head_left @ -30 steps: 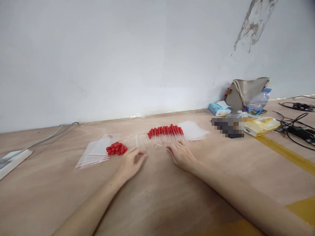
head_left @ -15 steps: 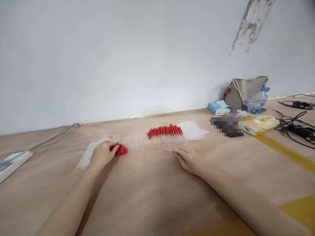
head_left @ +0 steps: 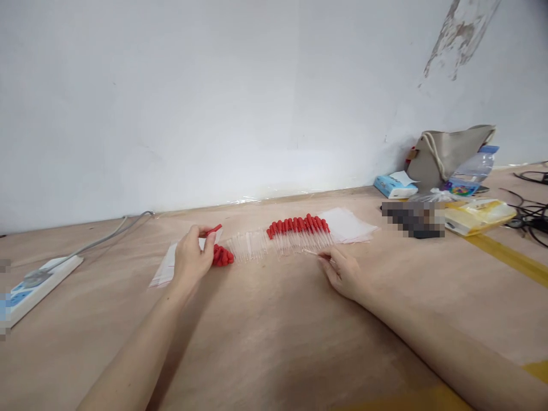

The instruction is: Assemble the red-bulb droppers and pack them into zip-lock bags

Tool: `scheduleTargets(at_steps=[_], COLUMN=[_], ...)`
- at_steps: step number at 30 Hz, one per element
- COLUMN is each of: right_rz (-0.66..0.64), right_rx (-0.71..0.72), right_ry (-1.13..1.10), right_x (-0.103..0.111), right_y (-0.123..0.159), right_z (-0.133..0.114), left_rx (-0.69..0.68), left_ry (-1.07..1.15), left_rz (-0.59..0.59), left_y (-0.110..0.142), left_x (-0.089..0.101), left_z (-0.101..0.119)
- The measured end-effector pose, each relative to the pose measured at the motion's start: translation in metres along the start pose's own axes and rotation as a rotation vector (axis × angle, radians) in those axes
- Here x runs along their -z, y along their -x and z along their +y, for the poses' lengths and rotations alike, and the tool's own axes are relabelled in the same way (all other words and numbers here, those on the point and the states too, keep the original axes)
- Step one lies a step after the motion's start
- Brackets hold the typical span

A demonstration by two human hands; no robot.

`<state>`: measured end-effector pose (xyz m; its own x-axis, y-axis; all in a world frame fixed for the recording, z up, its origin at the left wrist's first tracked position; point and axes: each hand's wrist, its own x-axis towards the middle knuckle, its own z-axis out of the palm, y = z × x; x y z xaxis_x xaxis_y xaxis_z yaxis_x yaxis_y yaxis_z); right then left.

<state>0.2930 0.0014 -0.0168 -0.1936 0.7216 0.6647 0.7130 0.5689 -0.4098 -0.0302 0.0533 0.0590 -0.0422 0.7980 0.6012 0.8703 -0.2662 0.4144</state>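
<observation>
Your left hand (head_left: 192,257) pinches one red cap (head_left: 214,229), the red pile (head_left: 223,257) at its three o'clock; your right hand (head_left: 345,274) grips a clear tube (head_left: 310,252), the row of capped tubes (head_left: 298,226) at its ten o'clock.

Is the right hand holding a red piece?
No, the right hand pinches a thin clear tube, while a red piece is in the left hand.
</observation>
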Motion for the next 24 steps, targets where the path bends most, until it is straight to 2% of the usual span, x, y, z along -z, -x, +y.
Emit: scheduleTargets(at_steps=[1,2,5,8,12,24], right_rz=[0.01,0.017,-0.011,-0.038,-0.04,-0.106], right_rx=[0.005,0.02,0.067,0.072,0.075,0.148], right_ry=[0.005,0.013,0.027,-0.003,-0.029,-0.056], right_x=[-0.002,-0.005,-0.015,-0.026,-0.036,-0.036], right_y=[-0.003,-0.007,-0.019,-0.028,-0.027,-0.017], right_z=[0.0,-0.001,-0.011,-0.027,-0.04,-0.041], left_rx=[-0.006,-0.035,-0.101,0.024,0.068,0.097], left_ry=[0.095,0.199,0.395,0.584,0.652,0.749], left_rz=[0.009,-0.037,-0.262,-0.417,-0.44,-0.52], left_y=[0.005,0.012,0.038,0.06,0.073,0.076], left_x=[-0.003,-0.008,-0.029,-0.05,-0.06,-0.053], left_z=[0.008,0.016,0.033,0.036,0.034,0.038])
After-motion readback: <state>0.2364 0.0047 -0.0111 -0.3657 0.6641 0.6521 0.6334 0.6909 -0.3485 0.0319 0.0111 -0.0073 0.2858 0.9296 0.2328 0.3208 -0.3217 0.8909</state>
